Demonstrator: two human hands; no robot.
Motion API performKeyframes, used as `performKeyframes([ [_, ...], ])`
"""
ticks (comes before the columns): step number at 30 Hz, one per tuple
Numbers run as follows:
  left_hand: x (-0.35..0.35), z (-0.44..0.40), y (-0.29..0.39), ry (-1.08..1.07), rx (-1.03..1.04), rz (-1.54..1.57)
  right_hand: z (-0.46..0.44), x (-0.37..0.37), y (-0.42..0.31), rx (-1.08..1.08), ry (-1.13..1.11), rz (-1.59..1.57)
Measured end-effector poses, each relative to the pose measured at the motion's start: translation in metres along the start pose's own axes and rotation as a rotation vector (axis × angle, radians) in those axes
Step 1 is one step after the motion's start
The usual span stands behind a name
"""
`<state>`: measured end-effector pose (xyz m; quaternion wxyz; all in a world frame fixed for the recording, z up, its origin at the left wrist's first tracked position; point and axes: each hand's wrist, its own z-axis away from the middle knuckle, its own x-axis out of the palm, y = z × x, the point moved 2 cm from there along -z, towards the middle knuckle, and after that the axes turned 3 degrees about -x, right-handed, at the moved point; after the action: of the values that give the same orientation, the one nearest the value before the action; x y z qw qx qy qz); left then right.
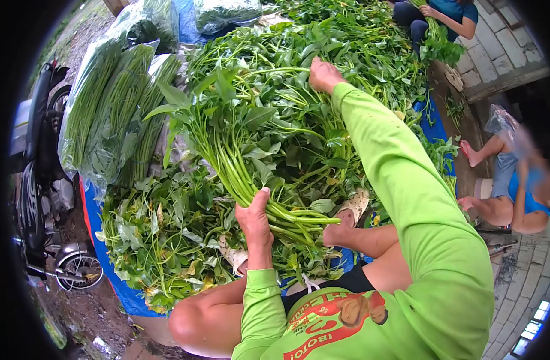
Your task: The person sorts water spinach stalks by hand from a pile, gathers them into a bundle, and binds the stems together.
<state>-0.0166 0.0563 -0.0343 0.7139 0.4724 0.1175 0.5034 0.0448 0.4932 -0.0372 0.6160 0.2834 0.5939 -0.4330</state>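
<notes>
My left hand [254, 221] is wrapped around a bunch of water spinach [227, 162]; its leafy tops point up and left, and the cut stem ends stick out to the right. Farther forward, my right hand [325, 75] is closed on a single water spinach stem [275, 71] that runs left toward the bunch's leaves. Beneath both hands spreads a big heap of loose water spinach [359, 42], with some yellowed leaves among the green near my feet.
Plastic bags of bundled greens [107, 108] stand at the left on a blue tarp [95, 216]. A motorcycle [47, 180] is parked beyond them. One person [449, 21] holds greens at the upper right; another person [521, 186] sits at the right with clear plastic.
</notes>
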Motion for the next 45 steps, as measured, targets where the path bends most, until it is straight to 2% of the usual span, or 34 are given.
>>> performKeyframes([
  [3,0.001,-0.001,0.007,-0.015,-0.008,0.024,0.003,-0.050,-0.003,0.044,-0.079,-0.149],
  [5,-0.002,0.000,0.007,-0.025,-0.008,0.033,0.024,-0.073,0.003,0.116,0.280,-0.402],
  [9,-0.003,0.004,0.005,-0.095,-0.049,0.065,0.095,-0.156,0.010,0.090,0.366,-0.558],
  [10,0.002,0.012,0.012,-0.114,-0.047,0.066,0.103,-0.160,0.022,-0.086,0.452,-0.760],
  [13,0.005,0.018,0.011,-0.218,-0.059,0.069,0.160,-0.201,0.041,0.066,0.417,-1.203],
  [14,0.007,0.020,0.010,-0.247,-0.088,0.084,0.181,-0.207,0.041,0.032,0.391,-1.404],
  [18,0.015,0.015,-0.013,-0.362,-0.145,0.053,0.262,-0.210,0.012,-0.175,0.576,-1.287],
  [21,0.008,0.003,-0.055,-0.416,-0.237,0.067,0.316,-0.170,-0.015,-0.143,0.614,-1.085],
  [22,0.011,0.008,-0.057,-0.406,-0.237,0.077,0.331,-0.151,-0.024,-0.069,0.515,-1.084],
  [24,0.016,0.013,-0.066,-0.404,-0.276,0.107,0.339,-0.067,-0.033,-0.157,0.420,-1.283],
  [25,0.012,0.011,-0.078,-0.403,-0.325,0.123,0.353,-0.029,-0.037,-0.262,0.227,-1.302],
  [26,0.007,0.009,-0.085,-0.469,-0.369,0.167,0.376,0.005,-0.051,-0.103,0.075,-1.280],
  [27,0.009,0.016,-0.081,-0.494,-0.468,0.230,0.390,0.031,-0.046,-0.057,-0.099,-1.068],
  [28,0.006,0.016,-0.082,-0.508,-0.489,0.238,0.403,0.033,-0.054,0.037,-0.188,-0.956],
  [29,0.003,0.017,-0.084,-0.522,-0.512,0.251,0.413,0.031,-0.059,0.128,-0.178,-0.901],
  [30,0.002,0.022,-0.083,-0.509,-0.528,0.232,0.411,0.044,-0.055,0.126,-0.197,-0.930],
  [33,-0.004,0.012,-0.103,-0.389,-0.394,0.214,0.417,0.062,-0.057,0.180,-0.311,-0.904],
  [34,-0.005,0.018,-0.098,-0.290,-0.296,0.006,0.415,0.061,-0.061,0.201,-0.347,-0.876],
  [35,-0.007,0.012,-0.109,-0.250,-0.285,-0.005,0.420,0.064,-0.067,0.052,-0.230,-0.829],
  [37,-0.011,0.016,-0.103,-0.135,-0.252,-0.068,0.422,0.069,-0.077,-0.159,-0.186,-0.575],
  [39,-0.012,0.014,-0.098,-0.090,-0.166,-0.074,0.435,0.055,-0.083,-0.321,0.263,-0.485],
  [41,-0.011,0.006,-0.091,-0.076,-0.127,-0.047,0.434,0.044,-0.084,-0.347,0.206,-0.501],
  [44,-0.012,0.000,-0.068,-0.028,-0.037,-0.052,0.445,0.005,-0.083,-0.532,-0.037,-0.664],
  [45,-0.015,0.001,-0.053,-0.032,-0.034,-0.037,0.452,-0.013,-0.067,-0.639,-0.045,-0.732],
])
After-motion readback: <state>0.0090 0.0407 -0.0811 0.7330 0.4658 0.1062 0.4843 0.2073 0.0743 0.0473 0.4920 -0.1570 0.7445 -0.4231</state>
